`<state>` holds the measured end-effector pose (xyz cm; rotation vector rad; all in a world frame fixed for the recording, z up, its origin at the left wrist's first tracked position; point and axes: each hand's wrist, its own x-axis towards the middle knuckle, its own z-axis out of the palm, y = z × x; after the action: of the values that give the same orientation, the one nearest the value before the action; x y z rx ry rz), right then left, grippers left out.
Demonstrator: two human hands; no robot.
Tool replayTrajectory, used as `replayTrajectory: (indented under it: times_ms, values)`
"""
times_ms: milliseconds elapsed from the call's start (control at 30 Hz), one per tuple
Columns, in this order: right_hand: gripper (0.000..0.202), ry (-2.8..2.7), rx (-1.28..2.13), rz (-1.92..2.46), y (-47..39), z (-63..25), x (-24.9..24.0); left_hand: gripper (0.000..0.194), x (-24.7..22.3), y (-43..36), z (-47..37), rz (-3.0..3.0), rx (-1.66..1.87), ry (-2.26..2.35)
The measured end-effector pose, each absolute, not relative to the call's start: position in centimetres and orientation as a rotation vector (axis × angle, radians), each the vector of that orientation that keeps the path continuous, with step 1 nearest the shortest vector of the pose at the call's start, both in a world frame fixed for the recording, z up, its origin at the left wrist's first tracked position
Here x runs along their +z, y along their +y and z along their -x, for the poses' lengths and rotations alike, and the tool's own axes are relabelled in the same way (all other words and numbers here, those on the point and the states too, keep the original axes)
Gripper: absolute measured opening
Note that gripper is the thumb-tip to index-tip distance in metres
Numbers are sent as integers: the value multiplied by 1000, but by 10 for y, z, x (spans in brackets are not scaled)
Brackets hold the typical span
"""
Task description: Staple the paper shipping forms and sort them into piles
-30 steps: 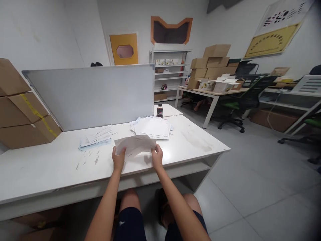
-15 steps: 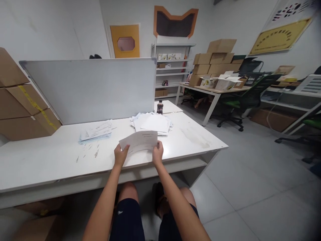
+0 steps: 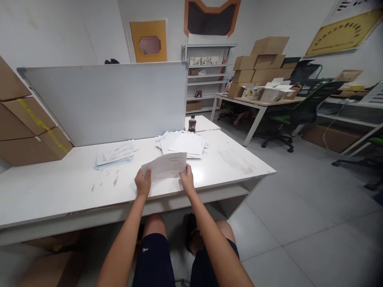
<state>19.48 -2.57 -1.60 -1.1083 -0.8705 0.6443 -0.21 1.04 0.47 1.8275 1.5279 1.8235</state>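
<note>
The left hand [image 3: 143, 184] and right hand [image 3: 187, 180] grip opposite ends of a thin, bowed white paper [image 3: 166, 166] held up between them, its print too small to read and its far face hidden. Just beyond the hands lies a fanned paper pile [image 3: 186, 142], its lower sheets mostly covered.

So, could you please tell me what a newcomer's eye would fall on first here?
Probably the paper, held up between the left hand and the right hand over the front of the desk. Next might be the whiteboard standing along the desk's back, with a pile of sheets before its right end. The stacked cartons on the table at the right would likely follow.
</note>
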Motion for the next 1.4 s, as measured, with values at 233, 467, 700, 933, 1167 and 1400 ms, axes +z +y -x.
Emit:
replayTrajectory:
  times_ms: [233,467,700,933,1167,1400]
  values:
    - [8,-916,663,1222,-17,-195,-27,45,5,12,1,-1751,1796,1440]
    - [24,-747,868,1034,-9,-236,-32,38,-1,29,3,-1488,1965,1419]
    - [48,-918,735,1214,-8,-274,-42,38,-9,43,-6,-2022,1493,1679]
    - [65,-939,672,1308,-14,-272,-49,35,-7,34,-11,-2344,1179,1783]
    - [43,-845,621,1434,-13,-315,-45,46,-4,31,-23,-2628,822,1782]
    - [43,-1041,574,1582,-21,-318,-46,51,-9,33,-24,-2689,723,1752]
